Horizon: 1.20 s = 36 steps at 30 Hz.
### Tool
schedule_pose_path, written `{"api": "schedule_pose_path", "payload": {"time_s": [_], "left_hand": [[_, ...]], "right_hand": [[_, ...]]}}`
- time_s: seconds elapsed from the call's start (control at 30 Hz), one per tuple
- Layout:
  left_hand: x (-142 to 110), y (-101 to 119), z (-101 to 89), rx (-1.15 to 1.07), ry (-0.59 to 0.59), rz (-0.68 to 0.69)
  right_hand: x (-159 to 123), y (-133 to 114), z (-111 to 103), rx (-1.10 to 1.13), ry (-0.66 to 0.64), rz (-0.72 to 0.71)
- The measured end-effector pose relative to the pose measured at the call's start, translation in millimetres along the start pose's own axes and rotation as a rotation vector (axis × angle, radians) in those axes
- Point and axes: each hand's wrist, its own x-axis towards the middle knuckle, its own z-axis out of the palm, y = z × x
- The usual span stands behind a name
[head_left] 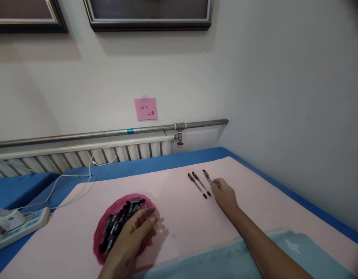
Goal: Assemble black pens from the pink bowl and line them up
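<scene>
My right hand (225, 197) pinches a black-capped clear pen (207, 176) over the pink sheet. Just left of it, two similar pens lie slanted and roughly parallel: a nearer-to-hand pen (201, 183) and an outer pen (197, 185). My left hand (136, 231) hovers over the right side of a pink basket (98, 236), its fingers loosely curved and apart with nothing visible in them. Inside the basket is a heap of black and clear pens (116, 226), partly hidden by that hand.
A pink sheet (170, 186) covers the blue table (155, 164). A light-blue cloth (202, 261) lies along the near edge. At left are a power strip (36, 221) and white cables (90, 170). A radiator (132, 153) and pipe (80, 136) run along the wall.
</scene>
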Motion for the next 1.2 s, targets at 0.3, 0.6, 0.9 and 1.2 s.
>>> {"api": "schedule_pose_path", "payload": {"time_s": [0.3,0.6,0.9,1.2], "left_hand": [[-2,3,-0.8,-0.028,0.086,-0.008],[6,13,-52.7,-0.070,0.370,0.183],[12,8,-73.6,0.443,0.548,0.210],[2,8,-56.2,0.886,0.423,0.093]], "right_hand": [[12,-5,7,-0.261,-0.088,-0.099],[-7,-18,-5,-0.196,-0.011,-0.258],[-116,-61,11,0.163,-0.279,-0.813],[-140,-47,25,0.136,-0.453,-0.891]]}}
